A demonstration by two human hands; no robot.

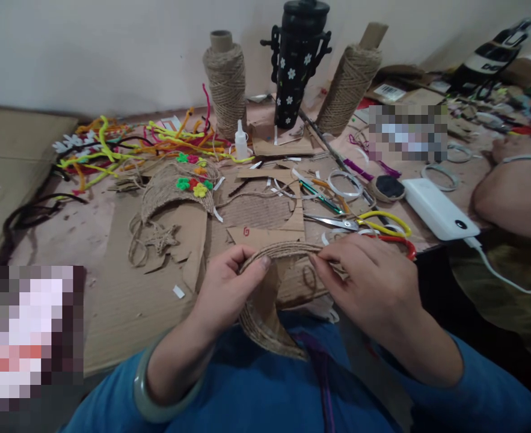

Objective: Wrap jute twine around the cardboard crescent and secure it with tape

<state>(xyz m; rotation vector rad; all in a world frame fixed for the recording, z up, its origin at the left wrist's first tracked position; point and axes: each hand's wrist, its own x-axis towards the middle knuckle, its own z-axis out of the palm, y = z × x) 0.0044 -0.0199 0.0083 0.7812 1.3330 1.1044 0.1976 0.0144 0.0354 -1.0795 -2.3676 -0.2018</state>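
A crescent-shaped cardboard piece point(265, 300) with twine glued in rows along its outer edge hangs between my hands, near the table's front edge. My left hand point(224, 288) grips its upper left curve, thumb on the twine rows. At the upper right tip, the fingers of my right hand point(368, 282) pinch the twine. A small loop of twine point(309, 278) shows just left of my right fingers. Behind my left hand lies a twine-covered piece with felt flowers point(170, 186), and a twine star point(162, 238) is on the cardboard.
Two twine spools point(225, 84) point(350, 84) flank a black tumbler point(294, 72) at the back. Yellow-handled scissors point(350, 224), a glue bottle point(240, 143) and a white power bank point(441, 210) lie nearer. Pipe cleaners point(107, 147) spread left. Another person's arm point(513, 186) rests at right.
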